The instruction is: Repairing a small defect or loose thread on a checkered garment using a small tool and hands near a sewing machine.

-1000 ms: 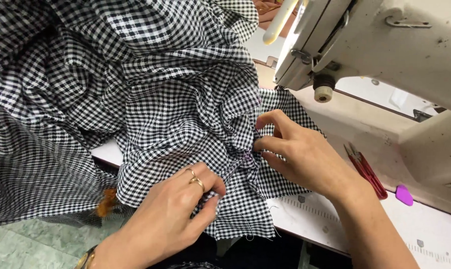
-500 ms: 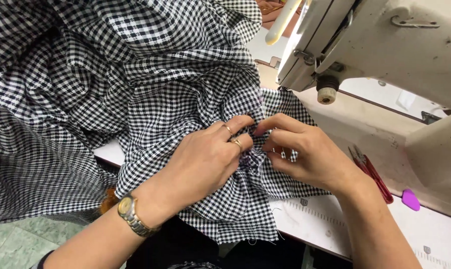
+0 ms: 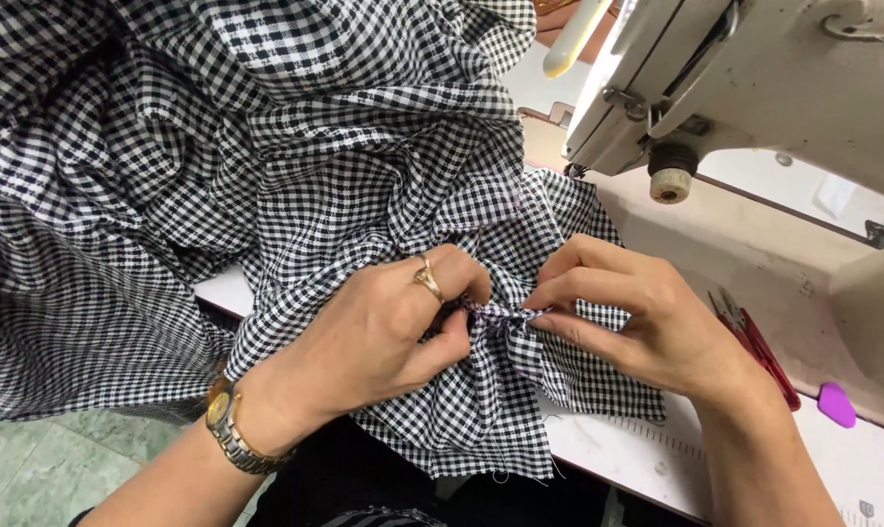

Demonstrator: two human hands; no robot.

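Note:
A large black-and-white checked cloth [image 3: 266, 166] lies bunched over the sewing table and hangs off its left edge. My left hand [image 3: 383, 327], with a gold ring and a wristwatch, pinches a gathered fold of the cloth at the centre. My right hand [image 3: 637, 322] pinches the same gathered fold from the right, thumb and forefinger closed on it. The fingertips of both hands nearly meet at the fold [image 3: 505, 317].
A cream sewing machine [image 3: 754, 88] stands at the upper right, its head above the table [image 3: 657, 459]. Red-handled snips [image 3: 754, 342] and a purple chalk piece [image 3: 836, 404] lie to the right of my right hand. Green tiled floor [image 3: 32, 468] shows at the lower left.
My left hand came up from the cloth's lower edge to the gathered fold beside my right hand, and now both pinch it closer together.

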